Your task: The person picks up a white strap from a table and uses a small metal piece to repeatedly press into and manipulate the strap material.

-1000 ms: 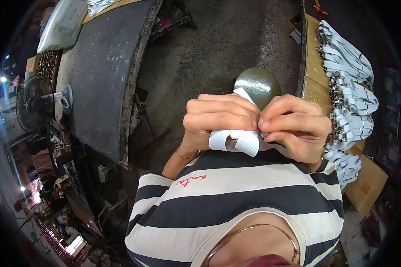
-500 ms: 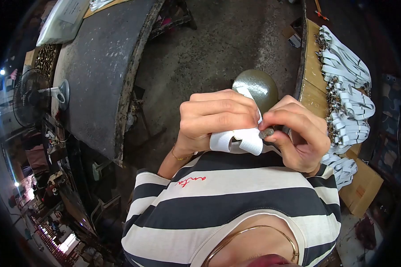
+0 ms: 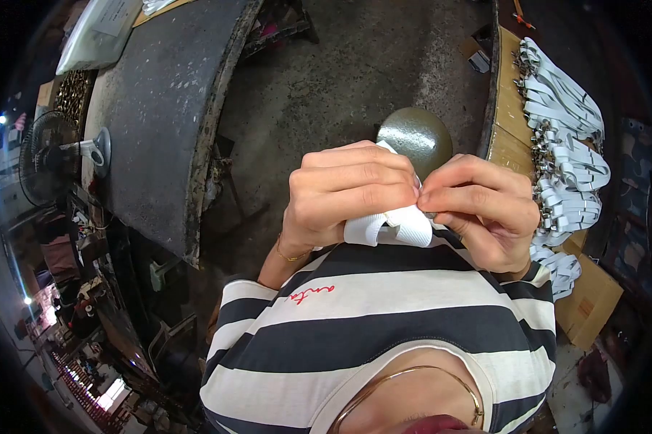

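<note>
A white webbing strap (image 3: 413, 227) is folded into loops just above the striped shirt. My left hand (image 3: 355, 186) is closed around it, fingers curled over the top, with part of the strap showing beyond the fingertips. My right hand (image 3: 489, 213) pinches at the strap's right side, thumb and forefinger meeting close to the left fingertips. A small dull metal fitting (image 3: 429, 215) sits in that pinch, mostly covered by the fingers. The fingers also hide how the fitting meets the strap.
To the right, bundles of white straps with metal hooks (image 3: 561, 155) lie on a cardboard-covered table (image 3: 510, 137). A round stool (image 3: 416, 145) stands beyond my hands. On the left are a dark worktable (image 3: 160, 108) and a fan (image 3: 51, 155). A cardboard box (image 3: 590, 300) is at lower right.
My right fingers have closed in toward my left fingertips, now covering most of the metal fitting that showed earlier. The strap loops have shifted slightly right and up.
</note>
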